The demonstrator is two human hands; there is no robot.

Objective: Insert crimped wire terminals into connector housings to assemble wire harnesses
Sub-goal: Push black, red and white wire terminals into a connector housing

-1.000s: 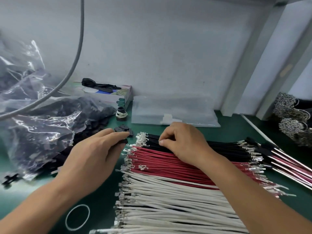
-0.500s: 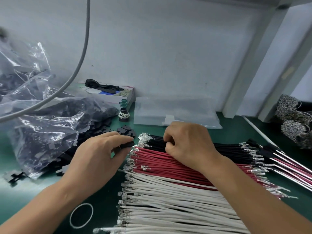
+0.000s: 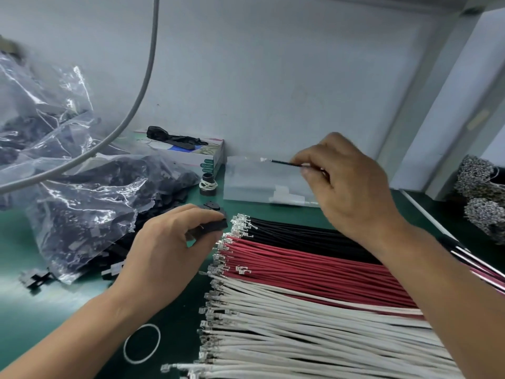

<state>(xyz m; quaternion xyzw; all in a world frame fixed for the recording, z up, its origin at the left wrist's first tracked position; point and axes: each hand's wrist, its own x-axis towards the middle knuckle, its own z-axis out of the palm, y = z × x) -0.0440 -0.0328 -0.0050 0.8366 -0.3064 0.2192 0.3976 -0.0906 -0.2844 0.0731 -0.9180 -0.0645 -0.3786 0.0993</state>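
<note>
Still lying almost whole across the green bench [image 3: 32,318]: white wires [image 3: 314,332], red wires [image 3: 314,266], black wires [image 3: 300,233], so judging most of the job ahead. Gripping a black connector housing [image 3: 216,225] in curled left hand [image 3: 166,250] fingers beside the terminal ends. Pinching one black wire [image 3: 284,162] in the raised right hand [image 3: 352,184], terminal pointing left, not yet inserted.

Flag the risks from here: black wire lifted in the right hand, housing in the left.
1. The right hand pinches the black wire well back from its terminal, so the free tip may wobble and miss the cavity.
2. The left hand largely covers the black housing; its cavities are hidden, so orientation could be wrong.
3. The right forearm hangs over the red wires and white wires and could disturb the sorted rows.
</note>
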